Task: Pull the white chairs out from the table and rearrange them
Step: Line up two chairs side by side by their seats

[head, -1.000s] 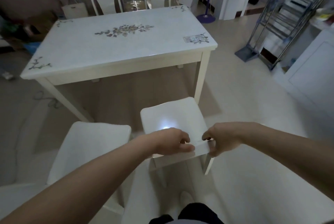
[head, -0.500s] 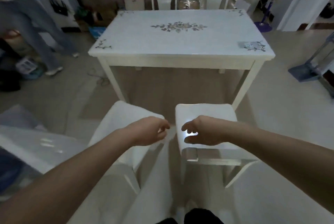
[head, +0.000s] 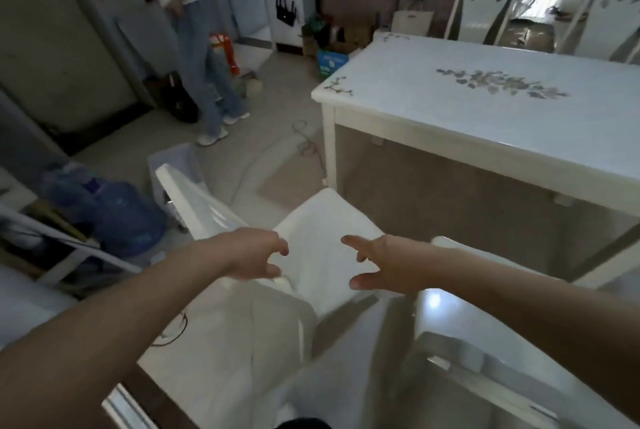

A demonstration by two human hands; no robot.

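A white chair [head: 325, 231] stands pulled out in front of the white table [head: 485, 123], its seat turned at an angle and its backrest toward me on the left. My left hand [head: 256, 257] hovers over the backrest's top edge with fingers curled and apart, holding nothing. My right hand [head: 377, 264] is spread open above the seat's near edge. A second white chair [head: 460, 321] stands at the lower right, partly under my right arm. Two more white chairs [head: 485, 9] stand behind the table's far side.
A person [head: 194, 30] in jeans stands at the upper left. A blue water jug [head: 121, 213] and a metal rack [head: 62, 248] sit at the left. Boxes and a paper bag [head: 412, 21] crowd the floor beyond the table's left end. A cable [head: 304, 141] lies on the floor.
My view has swung left from the right chair to the left chair. Both hands let go of the right chair's back and now hover open over the left chair.
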